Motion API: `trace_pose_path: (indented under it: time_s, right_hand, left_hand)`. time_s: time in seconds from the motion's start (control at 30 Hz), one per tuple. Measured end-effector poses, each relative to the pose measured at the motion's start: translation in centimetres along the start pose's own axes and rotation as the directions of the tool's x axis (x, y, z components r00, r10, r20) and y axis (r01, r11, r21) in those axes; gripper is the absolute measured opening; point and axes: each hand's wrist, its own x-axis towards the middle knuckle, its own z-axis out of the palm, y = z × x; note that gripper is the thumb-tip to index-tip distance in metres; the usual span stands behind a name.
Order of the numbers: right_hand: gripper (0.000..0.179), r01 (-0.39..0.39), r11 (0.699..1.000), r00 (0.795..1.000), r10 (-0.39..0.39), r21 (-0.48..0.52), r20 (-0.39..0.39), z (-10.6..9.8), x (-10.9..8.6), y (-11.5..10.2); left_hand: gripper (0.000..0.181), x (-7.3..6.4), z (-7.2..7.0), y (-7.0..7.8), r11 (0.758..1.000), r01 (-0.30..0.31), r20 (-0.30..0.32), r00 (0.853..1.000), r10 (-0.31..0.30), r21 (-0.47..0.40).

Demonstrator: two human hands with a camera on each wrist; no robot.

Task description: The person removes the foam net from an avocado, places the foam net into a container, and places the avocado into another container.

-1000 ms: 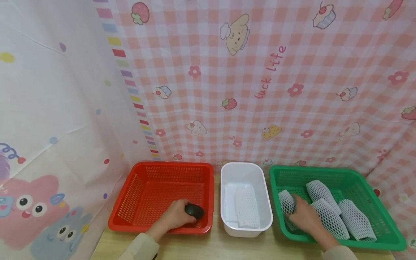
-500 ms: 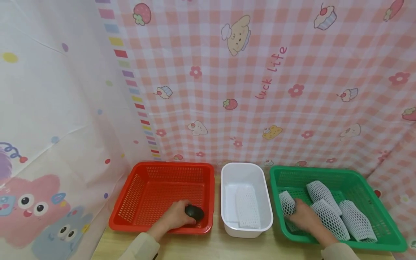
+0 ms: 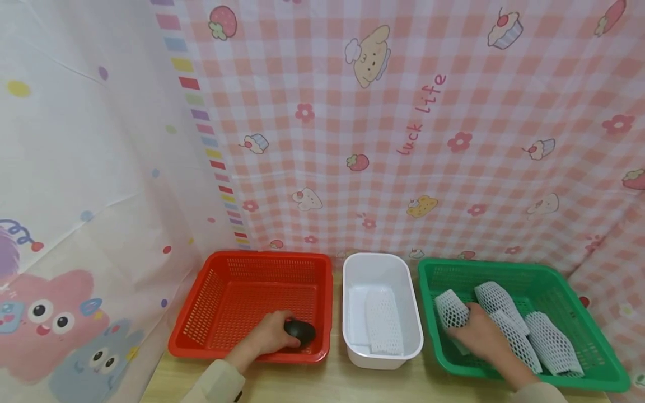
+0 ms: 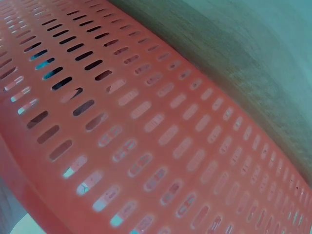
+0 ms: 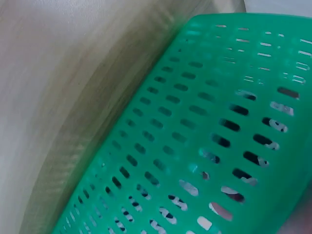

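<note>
In the red basket [image 3: 252, 352], my left hand [image 3: 274, 334] holds a smooth dark oval object [image 3: 300, 331] near the front right corner. The fingers curl round its left side. Over in the green basket [image 3: 504, 378], my right hand [image 3: 478, 334] grips a white foam net sleeve [image 3: 451, 308] by its lower right part. That sleeve stands tilted near the basket's left wall, and its mesh looks darker toward the hand. Both wrist views show mainly slotted basket walls, the red wall [image 4: 195, 146] and the green wall [image 5: 195, 112], which hide most of the hands.
Between the baskets stands a white tub [image 3: 350, 302] with a flat foam net sleeve [image 3: 384, 322] inside. More foam net sleeves [image 3: 553, 342] lie in the green basket, right of my hand. A checked pink curtain [image 3: 353, 184] hangs behind the wooden table [image 3: 322, 386].
My right hand has raised the foam net sleeve slightly and moved it a little to the right. The left hand and the dark oval object have stayed almost still.
</note>
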Motion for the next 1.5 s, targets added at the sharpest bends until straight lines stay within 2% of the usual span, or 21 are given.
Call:
trace_pose_path:
  time_s: [0.23,0.33,0.5,0.63,0.83,1.03,1.13,1.33,1.4,1.5]
  right_hand:
    - [0.095,-0.007,1.0,1.0,0.006,-0.005,-0.028,-1.1,-0.7,-0.1]
    - [0.094,-0.011,1.0,0.999,0.011,0.0,-0.041,-1.7,-1.0,-0.3]
    - [0.094,-0.009,1.0,0.997,0.01,0.008,-0.073,-2.6,-1.6,-0.6]
    - [0.094,0.0,1.0,0.995,0.002,0.021,-0.095,-3.0,-2.2,-1.0]
    - [0.093,0.026,0.999,0.992,-0.02,0.044,-0.122,-3.3,-3.1,-1.6]
    - [0.092,0.075,0.997,0.982,-0.068,0.032,-0.176,-3.4,-4.4,-2.3]
    - [0.091,0.107,0.994,0.97,-0.099,0.025,-0.223,-3.3,-5.2,-2.7]
    - [0.085,0.191,0.982,0.926,-0.175,0.014,-0.334,-2.9,-6.5,-3.4]
    - [0.084,0.223,0.975,0.906,-0.204,0.01,-0.37,-2.8,-6.8,-3.5]
    - [0.081,0.265,0.964,0.876,-0.242,-0.001,-0.417,-2.4,-7.3,-3.7]
  left_hand:
    - [0.059,-0.2,-0.6,0.2,1.0,0.012,-0.005,1.0,-0.012,-0.001]
    - [0.058,-0.5,-1.1,0.5,1.0,0.002,-0.025,1.0,-0.003,-0.01]
    - [0.052,-0.8,-1.8,0.8,1.0,-0.009,-0.1,0.995,0.006,-0.03]
    - [0.05,-1.2,-2.1,1.0,0.999,-0.03,-0.179,0.984,0.023,-0.036]
    - [0.041,-2.2,-2.4,1.5,0.995,-0.093,-0.3,0.951,0.08,-0.029]
    - [0.037,-3.0,-2.4,2.3,0.995,-0.104,-0.357,0.929,0.098,0.003]
    - [0.034,-3.7,-2.4,2.6,0.989,-0.139,-0.398,0.905,0.149,0.054]
    - [0.036,-4.6,-2.0,3.0,0.97,-0.199,-0.491,0.836,0.244,0.143]
    - [0.038,-4.9,-1.9,3.2,0.964,-0.217,-0.506,0.821,0.264,0.152]
    - [0.043,-5.4,-1.8,3.5,0.962,-0.231,-0.51,0.816,0.274,0.147]
